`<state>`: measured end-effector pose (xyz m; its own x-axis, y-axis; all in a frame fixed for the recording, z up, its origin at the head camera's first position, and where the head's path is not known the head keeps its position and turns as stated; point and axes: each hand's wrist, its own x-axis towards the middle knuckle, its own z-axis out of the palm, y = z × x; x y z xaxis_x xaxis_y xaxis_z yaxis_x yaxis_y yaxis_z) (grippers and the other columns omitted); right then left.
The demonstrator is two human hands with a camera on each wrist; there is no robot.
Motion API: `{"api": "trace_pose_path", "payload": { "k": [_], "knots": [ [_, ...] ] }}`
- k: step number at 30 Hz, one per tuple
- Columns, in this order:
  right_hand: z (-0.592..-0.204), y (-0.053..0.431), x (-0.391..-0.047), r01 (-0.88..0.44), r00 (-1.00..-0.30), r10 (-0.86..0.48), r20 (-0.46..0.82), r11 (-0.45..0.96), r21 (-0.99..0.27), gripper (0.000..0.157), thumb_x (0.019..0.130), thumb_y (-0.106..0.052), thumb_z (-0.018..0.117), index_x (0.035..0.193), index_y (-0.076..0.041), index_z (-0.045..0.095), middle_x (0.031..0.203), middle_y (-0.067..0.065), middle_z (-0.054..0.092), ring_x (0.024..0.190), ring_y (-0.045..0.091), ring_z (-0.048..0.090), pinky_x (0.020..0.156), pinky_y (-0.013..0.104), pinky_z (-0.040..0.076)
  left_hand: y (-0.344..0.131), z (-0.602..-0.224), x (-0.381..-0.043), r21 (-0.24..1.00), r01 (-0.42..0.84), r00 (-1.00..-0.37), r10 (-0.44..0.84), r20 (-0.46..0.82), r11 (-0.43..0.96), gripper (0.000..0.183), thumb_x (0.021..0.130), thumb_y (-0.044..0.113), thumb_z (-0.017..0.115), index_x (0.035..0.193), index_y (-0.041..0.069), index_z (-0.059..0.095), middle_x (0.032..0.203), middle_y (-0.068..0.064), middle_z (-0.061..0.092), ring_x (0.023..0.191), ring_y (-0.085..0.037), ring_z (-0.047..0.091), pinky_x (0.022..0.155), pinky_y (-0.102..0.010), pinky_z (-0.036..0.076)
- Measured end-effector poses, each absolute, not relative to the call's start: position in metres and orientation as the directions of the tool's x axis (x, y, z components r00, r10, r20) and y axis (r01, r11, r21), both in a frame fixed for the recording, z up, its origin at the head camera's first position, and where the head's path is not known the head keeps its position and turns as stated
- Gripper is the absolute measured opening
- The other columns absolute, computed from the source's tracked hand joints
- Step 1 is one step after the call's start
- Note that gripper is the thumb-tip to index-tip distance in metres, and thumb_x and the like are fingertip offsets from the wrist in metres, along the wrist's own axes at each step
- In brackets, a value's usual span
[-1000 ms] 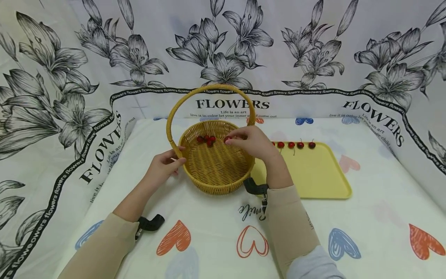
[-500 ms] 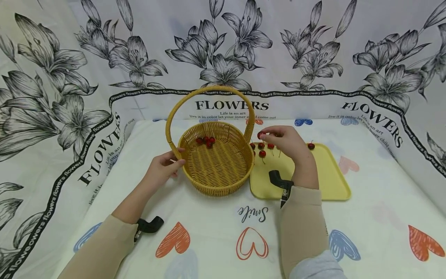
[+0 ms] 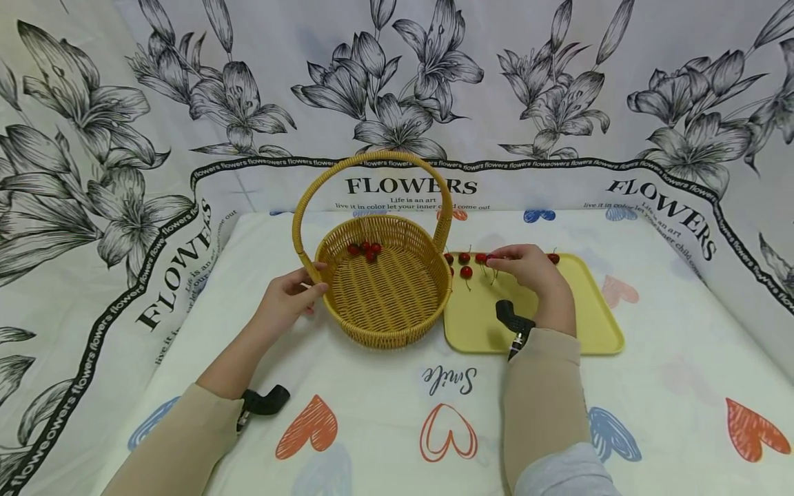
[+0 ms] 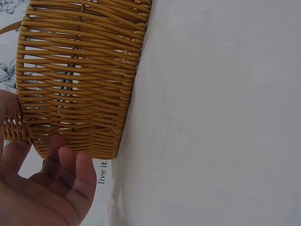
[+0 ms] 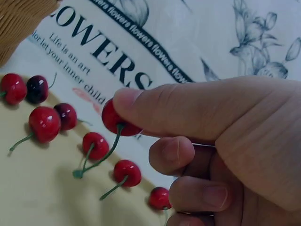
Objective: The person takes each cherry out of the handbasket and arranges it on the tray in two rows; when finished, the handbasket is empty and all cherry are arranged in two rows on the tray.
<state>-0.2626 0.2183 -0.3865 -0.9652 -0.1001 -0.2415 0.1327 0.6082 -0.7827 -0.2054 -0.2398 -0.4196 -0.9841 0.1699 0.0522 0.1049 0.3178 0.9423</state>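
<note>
A round wicker basket (image 3: 387, 339) with a tall arched handle (image 3: 297, 227) stands on the cloth, and several red cherries (image 3: 370, 255) lie inside near its back left wall. My left hand (image 3: 288, 296) grips the basket at the foot of the handle; in the left wrist view its other fingers (image 4: 84, 169) are loosely bent beside the woven side. Over the back edge of a yellow tray (image 3: 471, 327), my right hand (image 3: 532, 270) pinches one cherry (image 5: 110, 117) under the thumb, its green stem hanging down. More cherries (image 3: 466, 273) lie along the tray's back edge, partly hidden behind that hand.
The tray sits just right of the basket. A white cloth (image 3: 372, 420) printed with hearts covers the table, and a flower-patterned fabric (image 3: 397, 83) rises behind and at both sides. Black camera mounts (image 3: 267, 399) stick out from both wrists.
My right hand has moved right, from above the basket to the tray's back edge, a cherry still pinched in it, and has lowered slightly. The left hand keeps its grip on the basket.
</note>
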Motion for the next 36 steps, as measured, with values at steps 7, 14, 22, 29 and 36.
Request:
{"api": "trace_pose_path", "payload": {
  "k": [7,14,22,29,36],
  "knots": [
    [-0.407,0.214,-0.266,0.170,-0.952,-0.101,-0.290,0.614,-0.771,0.039,0.101,-0.035,0.068,0.131,-0.012,0.066,0.138,0.014,0.054,0.121,0.032,0.044,0.107,0.049,0.035,-0.238,-0.418,-0.205,0.942,0.101,-0.985,0.165,0.049,0.321,0.047,0.101,0.026,0.069,0.142,0.005,0.059,0.115,-0.016,0.064,0.079,-0.028,0.060,0.067,-0.035,0.059],
    [-0.413,0.213,-0.267,0.145,-0.960,-0.102,-0.262,0.620,-0.771,0.034,0.101,-0.031,0.067,0.127,-0.009,0.068,0.141,0.015,0.053,0.124,0.033,0.042,0.108,0.047,0.032,-0.238,-0.417,-0.205,0.943,0.107,-0.984,0.167,0.056,0.315,0.045,0.101,0.024,0.069,0.142,0.006,0.060,0.113,-0.015,0.063,0.077,-0.026,0.059,0.065,-0.034,0.059],
    [-0.417,0.215,-0.270,0.137,-0.965,-0.090,-0.245,0.624,-0.770,0.031,0.102,-0.029,0.067,0.125,-0.008,0.067,0.136,0.016,0.054,0.120,0.033,0.042,0.101,0.045,0.032,-0.238,-0.419,-0.206,0.944,0.108,-0.985,0.162,0.060,0.310,0.044,0.101,0.022,0.069,0.141,0.007,0.060,0.107,-0.013,0.061,0.078,-0.030,0.061,0.064,-0.035,0.059],
    [-0.411,0.215,-0.268,0.173,-0.966,-0.043,-0.255,0.624,-0.762,0.037,0.101,-0.036,0.067,0.129,-0.012,0.065,0.134,0.015,0.053,0.118,0.033,0.044,0.103,0.047,0.035,-0.238,-0.419,-0.206,0.945,0.111,-0.984,0.167,0.061,0.307,0.044,0.101,0.021,0.069,0.141,0.006,0.060,0.107,-0.014,0.061,0.078,-0.031,0.061,0.065,-0.035,0.059],
    [-0.385,0.214,-0.266,0.111,-0.987,-0.023,-0.156,0.601,-0.792,0.044,0.101,-0.039,0.067,0.136,-0.011,0.064,0.118,0.016,0.058,0.105,0.031,0.048,0.092,0.048,0.041,-0.238,-0.418,-0.205,0.948,0.104,-0.985,0.165,0.056,0.302,0.043,0.101,0.022,0.069,0.141,0.007,0.061,0.108,-0.014,0.061,0.078,-0.029,0.061,0.065,-0.035,0.059]
  ]
}}
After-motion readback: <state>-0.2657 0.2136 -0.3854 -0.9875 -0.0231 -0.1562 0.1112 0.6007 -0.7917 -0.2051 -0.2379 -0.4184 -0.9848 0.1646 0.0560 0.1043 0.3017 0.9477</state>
